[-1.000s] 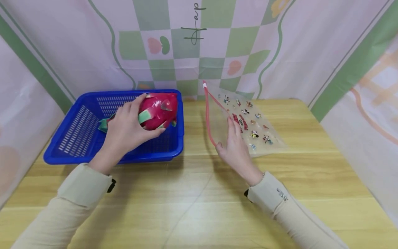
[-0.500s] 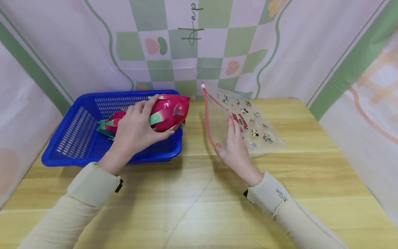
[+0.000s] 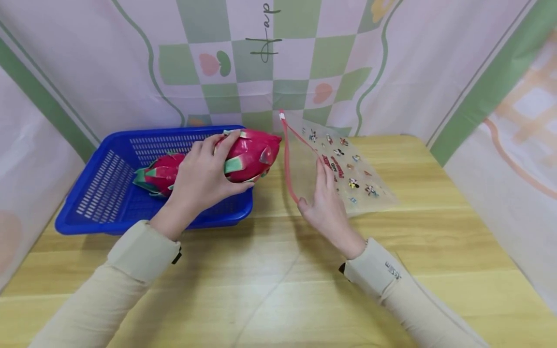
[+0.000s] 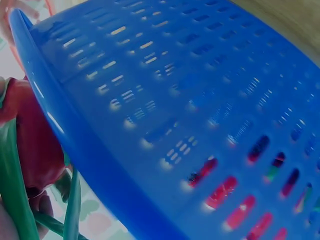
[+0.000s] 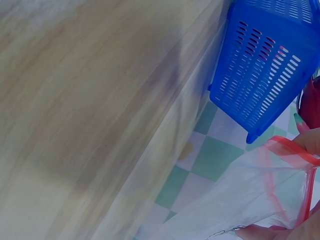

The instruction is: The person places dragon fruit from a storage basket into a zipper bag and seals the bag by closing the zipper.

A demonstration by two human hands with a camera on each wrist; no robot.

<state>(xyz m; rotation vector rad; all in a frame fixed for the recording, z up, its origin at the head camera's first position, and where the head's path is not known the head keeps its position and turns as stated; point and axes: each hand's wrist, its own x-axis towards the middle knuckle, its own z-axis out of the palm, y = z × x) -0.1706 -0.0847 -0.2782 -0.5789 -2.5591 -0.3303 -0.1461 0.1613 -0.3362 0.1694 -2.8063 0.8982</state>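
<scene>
Evidently, going by the head view, the step in hand is carrying a dragon fruit (image 3: 254,153) from the blue basket (image 3: 102,183) to the clear printed bag (image 3: 361,186). The left hand (image 3: 201,174) holds that fruit from above, thumb on the near side, fingers over the far side; its tip lies past the basket's right rim, near the bag's red zip edge (image 3: 287,169), and I cannot tell whether the two touch. A second dragon fruit (image 3: 162,175) lies in the basket. The right hand (image 3: 326,208) grips the bag by that edge over the table (image 3: 270,299).

In the left wrist view, the held fruit shows at the left border, beyond the basket's rim, and red and green show through the slots; most of the left hand is out of frame.

In the right wrist view, the right hand's fingers appear at the right border on the red edge, the bag's mouth parted, with a red fruit just beyond it.

The next move seems to call for spreading that mouth wider and guiding the fruit in tip first, since its stiff-looking scales could snag on the zip.
</scene>
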